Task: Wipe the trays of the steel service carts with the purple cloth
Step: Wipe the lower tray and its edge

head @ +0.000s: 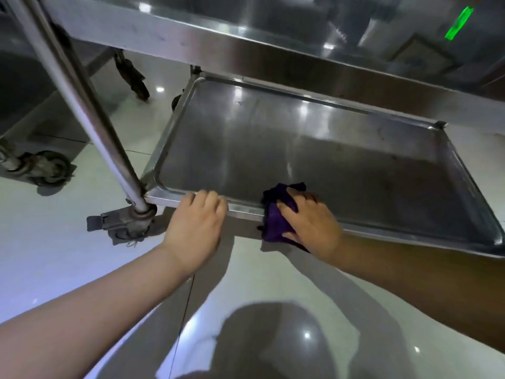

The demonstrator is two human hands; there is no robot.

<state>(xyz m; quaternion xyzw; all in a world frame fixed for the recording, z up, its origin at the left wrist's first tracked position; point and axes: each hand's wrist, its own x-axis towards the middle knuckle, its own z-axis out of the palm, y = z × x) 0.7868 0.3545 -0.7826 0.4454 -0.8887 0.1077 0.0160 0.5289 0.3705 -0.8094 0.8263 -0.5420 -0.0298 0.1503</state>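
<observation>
The steel cart's lower tray [300, 149] fills the middle of the view, bare and shiny. The purple cloth [276, 217] is bunched over the tray's near rim. My right hand [311, 222] lies on the cloth with fingers spread, pressing it onto the rim. My left hand [196, 222] grips the same rim further left, fingers curled over its edge, close to the cart's corner post [82, 99]. The upper tray [246, 36] hangs over the far part of the lower one.
A caster with a brake tab [128, 222] sits under the corner post at the left. A second cart's wheel [46, 168] and frame stand at the far left. Glossy pale floor tiles [273, 296] lie below me.
</observation>
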